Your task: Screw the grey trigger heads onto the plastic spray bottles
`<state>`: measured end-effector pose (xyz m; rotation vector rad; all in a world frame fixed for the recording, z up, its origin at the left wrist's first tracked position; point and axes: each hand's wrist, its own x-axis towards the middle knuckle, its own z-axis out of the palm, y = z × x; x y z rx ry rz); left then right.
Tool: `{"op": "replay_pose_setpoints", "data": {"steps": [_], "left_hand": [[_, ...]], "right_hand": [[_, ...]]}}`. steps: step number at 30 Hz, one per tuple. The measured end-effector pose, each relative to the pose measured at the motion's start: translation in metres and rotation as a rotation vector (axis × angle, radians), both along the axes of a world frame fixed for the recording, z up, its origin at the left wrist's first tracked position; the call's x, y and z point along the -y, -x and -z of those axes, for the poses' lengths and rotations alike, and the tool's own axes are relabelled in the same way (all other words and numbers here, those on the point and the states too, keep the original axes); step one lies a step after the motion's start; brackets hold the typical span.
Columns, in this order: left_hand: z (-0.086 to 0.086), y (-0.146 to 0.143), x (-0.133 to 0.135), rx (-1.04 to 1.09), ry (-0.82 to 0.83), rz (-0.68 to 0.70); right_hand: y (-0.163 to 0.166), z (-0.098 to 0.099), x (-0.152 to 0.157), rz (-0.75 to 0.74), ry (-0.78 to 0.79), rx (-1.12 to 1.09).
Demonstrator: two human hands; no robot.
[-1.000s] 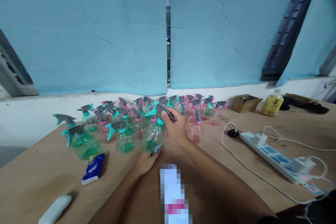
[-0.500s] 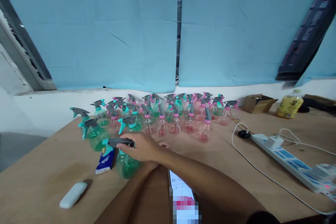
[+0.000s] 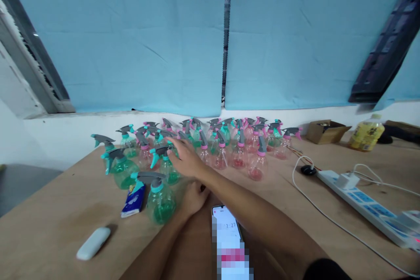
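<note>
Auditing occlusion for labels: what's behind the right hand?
More spray bottles: a green spray bottle shows partly at the left of the right hand, and gray sprayer heads above it. Whatever bodies lie directly behind are covered.

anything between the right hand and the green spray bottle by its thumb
Nothing visible: the right hand's thumb is right beside the spray head of that green spray bottle; contact is unclear.

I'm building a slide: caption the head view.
Right hand at green and pink spray bottles on a table, left hand beside the nearest green one.
</note>
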<state>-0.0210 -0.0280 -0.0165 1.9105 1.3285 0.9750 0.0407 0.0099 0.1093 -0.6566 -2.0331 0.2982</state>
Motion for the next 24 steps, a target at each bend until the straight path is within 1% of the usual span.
{"op": "replay_pose_setpoints", "data": {"steps": [3, 6, 8, 11, 13, 15, 18, 21, 24], "left_hand": [[-0.008, -0.002, 0.003, -0.063, -0.056, 0.023], [-0.012, -0.002, 0.004, -0.089, -0.093, 0.035], [-0.011, -0.002, 0.004, -0.093, -0.114, 0.029], [-0.009, -0.001, 0.003, -0.12, -0.134, 0.013], [-0.009, -0.002, 0.003, -0.136, -0.141, 0.03], [-0.01, -0.003, 0.003, -0.152, -0.144, 0.054], [-0.011, -0.004, 0.003, -0.204, -0.146, 0.047], [-0.011, -0.003, 0.002, -0.234, -0.145, 0.039], [-0.011, -0.003, 0.001, -0.236, -0.14, 0.039]], "right_hand": [[0.002, 0.002, -0.019, -0.005, -0.015, 0.21], [0.006, 0.009, -0.026, 0.006, -0.044, 0.317], [0.009, 0.013, -0.025, 0.044, -0.072, 0.329], [0.01, 0.015, -0.024, 0.128, -0.098, 0.28], [0.005, 0.012, -0.025, 0.132, -0.093, 0.239], [-0.004, 0.005, -0.028, 0.1, -0.077, 0.187], [-0.024, -0.007, -0.031, 0.052, -0.069, 0.025], [-0.044, -0.018, -0.033, 0.037, -0.046, -0.313], [-0.057, -0.027, -0.039, 0.036, 0.057, -0.66]]}}
